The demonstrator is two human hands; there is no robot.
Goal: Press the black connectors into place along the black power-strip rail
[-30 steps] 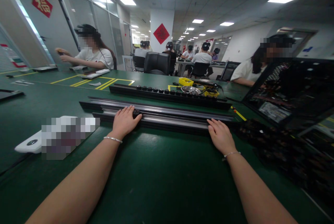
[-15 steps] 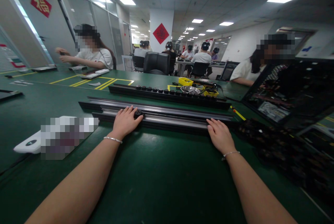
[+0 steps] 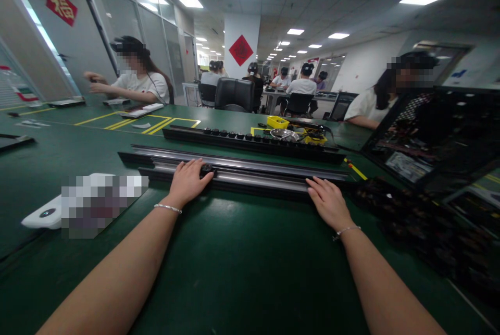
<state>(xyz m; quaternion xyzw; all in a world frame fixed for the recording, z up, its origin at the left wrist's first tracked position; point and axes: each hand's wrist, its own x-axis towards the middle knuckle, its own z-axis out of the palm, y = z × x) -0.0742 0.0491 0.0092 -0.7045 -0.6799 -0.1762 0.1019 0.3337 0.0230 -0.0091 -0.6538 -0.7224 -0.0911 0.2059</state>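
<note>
Near rail (image 3: 258,182): likely stiff, slick; hold toward ends. Left grip (image 3: 189,180), 9 o'clock; right grip (image 3: 330,202), 3 o'clock; both spread atop.

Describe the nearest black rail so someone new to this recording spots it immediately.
Across the smooth green tabletop, long black rails lie one behind another. Look to the nearest, a straight, metallic-looking black rail with a glossy grey upper face. It alone has both the left hand and right hand resting on it.
</note>
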